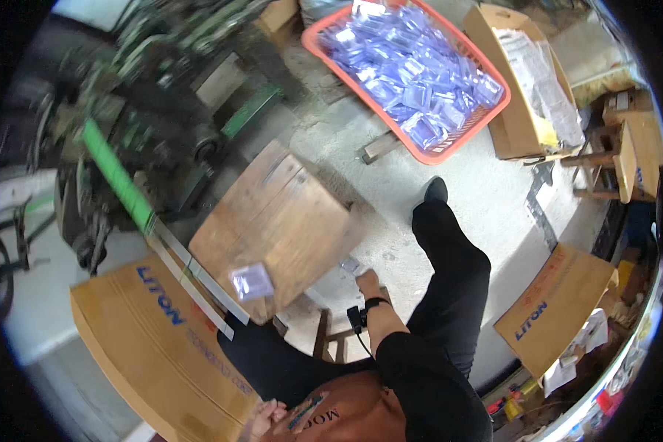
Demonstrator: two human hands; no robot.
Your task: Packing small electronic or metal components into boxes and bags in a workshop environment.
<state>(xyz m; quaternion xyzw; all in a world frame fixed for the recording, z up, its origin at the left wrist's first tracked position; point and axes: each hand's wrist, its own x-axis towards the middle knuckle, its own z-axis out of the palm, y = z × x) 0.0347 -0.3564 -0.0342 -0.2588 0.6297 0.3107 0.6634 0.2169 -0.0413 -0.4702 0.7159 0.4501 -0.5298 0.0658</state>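
Observation:
My right hand reaches forward between my knees, its fingers closed on the end of a small clear plastic case beside the stool's right edge. A second clear, bluish plastic case lies flat on the near corner of the wooden stool. Down at my lap, my left hand rests by the edge of the large cardboard box; its fingers are curled, and whatever they may hold is hidden.
An orange-red basket heaped with similar clear cases stands ahead. Right of it is an open carton with paper. Dark machinery fills the far left; a green-and-metal strip slopes toward my knee. Another carton sits at right.

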